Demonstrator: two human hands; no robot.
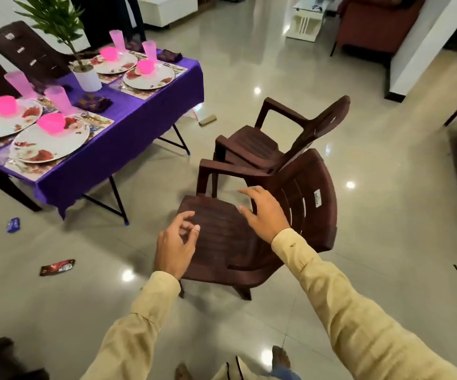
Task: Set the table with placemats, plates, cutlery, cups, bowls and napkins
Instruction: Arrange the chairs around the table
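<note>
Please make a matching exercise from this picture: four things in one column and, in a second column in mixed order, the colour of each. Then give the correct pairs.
Things:
1. tablecloth
2. nearest bowl
3. plant pot
4. nearest chair

Colours:
A. white
B. dark brown
C. purple
D. bright pink

Pairs: 1-C; 2-D; 3-A; 4-B

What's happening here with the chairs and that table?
A person in beige sleeves holds an empty left hand and right hand over the seat of a dark brown slatted plastic armchair; touching it or not, I cannot tell. A matching armchair stands behind it. The purple-clothed table on the left is already laid: white floral plates, bright pink bowls on them, pale pink cups, dark folded napkins.
</note>
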